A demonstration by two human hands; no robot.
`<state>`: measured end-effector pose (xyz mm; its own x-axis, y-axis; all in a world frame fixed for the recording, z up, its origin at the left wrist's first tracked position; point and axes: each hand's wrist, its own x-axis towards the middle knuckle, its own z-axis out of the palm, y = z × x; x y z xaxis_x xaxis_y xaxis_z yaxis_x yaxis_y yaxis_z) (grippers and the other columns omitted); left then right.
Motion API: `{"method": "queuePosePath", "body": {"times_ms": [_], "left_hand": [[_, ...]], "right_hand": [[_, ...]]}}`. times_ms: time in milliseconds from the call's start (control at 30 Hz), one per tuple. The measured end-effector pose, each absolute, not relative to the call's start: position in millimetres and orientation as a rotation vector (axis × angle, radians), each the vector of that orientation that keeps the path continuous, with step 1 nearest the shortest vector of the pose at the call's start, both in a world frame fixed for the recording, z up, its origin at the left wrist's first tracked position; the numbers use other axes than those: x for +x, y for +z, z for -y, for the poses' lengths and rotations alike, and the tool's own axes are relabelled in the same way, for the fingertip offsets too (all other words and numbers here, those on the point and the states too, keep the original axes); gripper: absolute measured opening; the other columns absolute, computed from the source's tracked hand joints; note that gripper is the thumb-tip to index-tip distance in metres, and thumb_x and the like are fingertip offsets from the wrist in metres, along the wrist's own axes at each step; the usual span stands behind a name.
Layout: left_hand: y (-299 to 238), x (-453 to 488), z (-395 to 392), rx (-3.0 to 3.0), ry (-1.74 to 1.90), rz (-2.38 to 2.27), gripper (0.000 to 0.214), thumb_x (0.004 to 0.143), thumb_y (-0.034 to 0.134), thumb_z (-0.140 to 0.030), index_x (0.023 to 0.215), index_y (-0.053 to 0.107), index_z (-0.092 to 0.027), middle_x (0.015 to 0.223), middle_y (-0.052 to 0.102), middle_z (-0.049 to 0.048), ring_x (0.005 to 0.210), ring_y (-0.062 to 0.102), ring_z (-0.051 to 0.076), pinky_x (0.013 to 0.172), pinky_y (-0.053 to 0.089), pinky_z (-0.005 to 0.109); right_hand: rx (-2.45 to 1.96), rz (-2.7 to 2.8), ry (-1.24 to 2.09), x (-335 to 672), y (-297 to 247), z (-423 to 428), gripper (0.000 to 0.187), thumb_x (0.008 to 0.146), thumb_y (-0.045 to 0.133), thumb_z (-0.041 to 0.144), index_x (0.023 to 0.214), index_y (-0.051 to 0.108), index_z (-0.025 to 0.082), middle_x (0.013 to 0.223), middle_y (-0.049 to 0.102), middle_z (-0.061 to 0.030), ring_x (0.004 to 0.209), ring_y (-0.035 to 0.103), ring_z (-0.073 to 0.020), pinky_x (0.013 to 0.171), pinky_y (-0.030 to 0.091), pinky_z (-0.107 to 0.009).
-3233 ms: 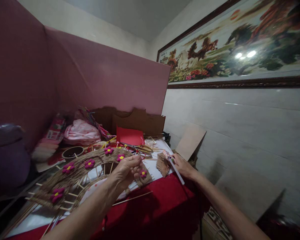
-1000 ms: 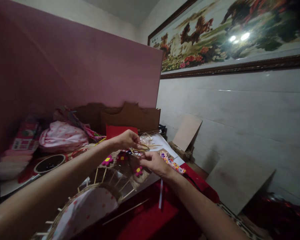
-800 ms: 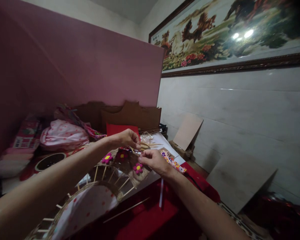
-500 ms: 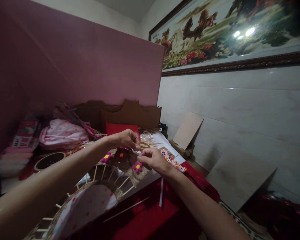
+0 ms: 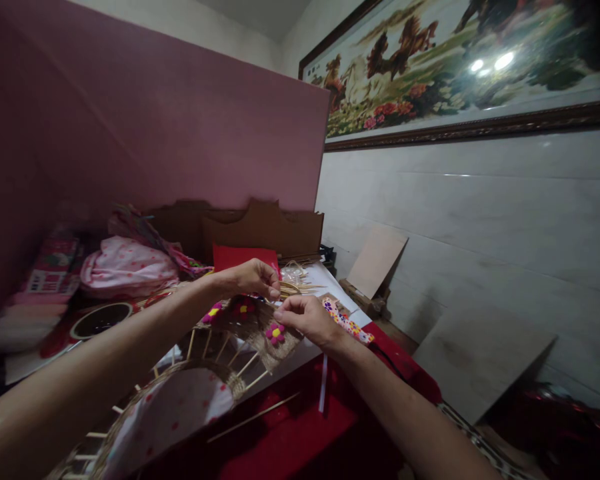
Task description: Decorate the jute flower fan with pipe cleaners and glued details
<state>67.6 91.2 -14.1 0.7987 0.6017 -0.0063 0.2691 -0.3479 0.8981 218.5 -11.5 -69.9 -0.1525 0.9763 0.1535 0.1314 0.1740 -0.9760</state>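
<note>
A wicker basket (image 5: 237,387) with bare upright sticks and a white lining dotted in red lies tilted on its side before me. Around its upper part runs a burlap band (image 5: 287,350) with magenta felt flowers (image 5: 275,333) that have yellow centres. My right hand (image 5: 307,319) pinches the upper edge of this band beside one flower. Just beyond, my left hand (image 5: 259,277) is closed in a pinch close to the right fingertips; what it holds is too small to make out. A thin tan loop (image 5: 291,287) curves behind the fingers.
A loose thin stick (image 5: 253,419) and a pale strip (image 5: 323,383) lie on the red cloth (image 5: 350,427). Further back are a bundle of sticks (image 5: 305,289), a red sheet (image 5: 245,257) and cardboard (image 5: 265,230). At left sit a round dark container (image 5: 103,320) and dotted fabric (image 5: 130,267).
The view has shifted very slightly. Both hands and the basket keep nearly the same places, and both pinches stay closed.
</note>
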Motion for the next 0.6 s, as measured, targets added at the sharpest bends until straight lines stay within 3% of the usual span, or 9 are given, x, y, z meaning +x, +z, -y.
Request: {"method": "queuePosePath", "body": {"times_ms": [300, 600], "left_hand": [[-15.6, 66.3, -88.3, 1.892, 0.383, -0.685, 0.008, 0.053, 0.074, -0.018, 0.056, 0.067, -0.015, 0.051, 0.061, -0.0007, 0.046, 0.047, 0.008, 0.047, 0.033, 0.02], [-12.5, 65.9, -82.8, 1.873, 0.356, -0.653, 0.009, 0.057, 0.074, -0.017, 0.065, 0.07, -0.016, 0.06, 0.066, 0.0009, 0.055, 0.055, 0.01, 0.055, 0.039, 0.022]], "right_hand": [[-1.122, 1.484, 1.121, 218.5, -71.3, 10.2, 0.022, 0.066, 0.065, 0.035, 0.061, 0.058, 0.015, 0.046, 0.049, 0.0049, 0.04, 0.035, -0.0054, 0.041, 0.022, -0.02], [-1.131, 1.515, 1.098, 217.8, -65.8, 12.4, 0.02, 0.064, 0.064, 0.032, 0.059, 0.056, 0.015, 0.048, 0.047, 0.0054, 0.043, 0.033, -0.005, 0.043, 0.022, -0.02]]}}
